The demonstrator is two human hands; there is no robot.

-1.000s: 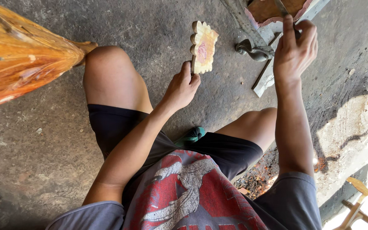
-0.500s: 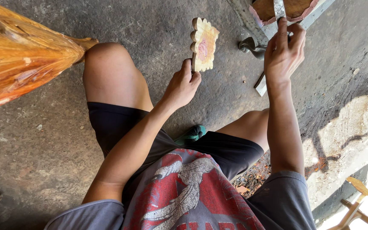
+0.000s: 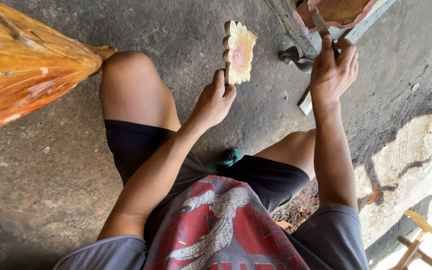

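I sit on a concrete floor with my knees apart. My left hand (image 3: 215, 102) grips the short handle of a pale wooden mallet (image 3: 239, 52), whose worn, scalloped face has a pink centre and is held upright above the floor. My right hand (image 3: 333, 70) is closed around a metal chisel (image 3: 320, 22). The chisel's blade points up at a carved wooden piece with a pink rim (image 3: 336, 12) at the top edge. The mallet is to the left of the chisel, apart from it.
A large orange-brown wooden form (image 3: 21, 65) fills the upper left beside my left knee. A dark metal clamp (image 3: 296, 57) and a flat pale strip (image 3: 306, 102) lie near the carved piece. Wood chips (image 3: 296, 210) lie under my right leg. A wooden chair frame (image 3: 426, 235) stands at the lower right.
My right hand has shifted left and slightly down with the chisel, and the chisel blade now shows against the carved piece. The left hand and mallet have barely moved.
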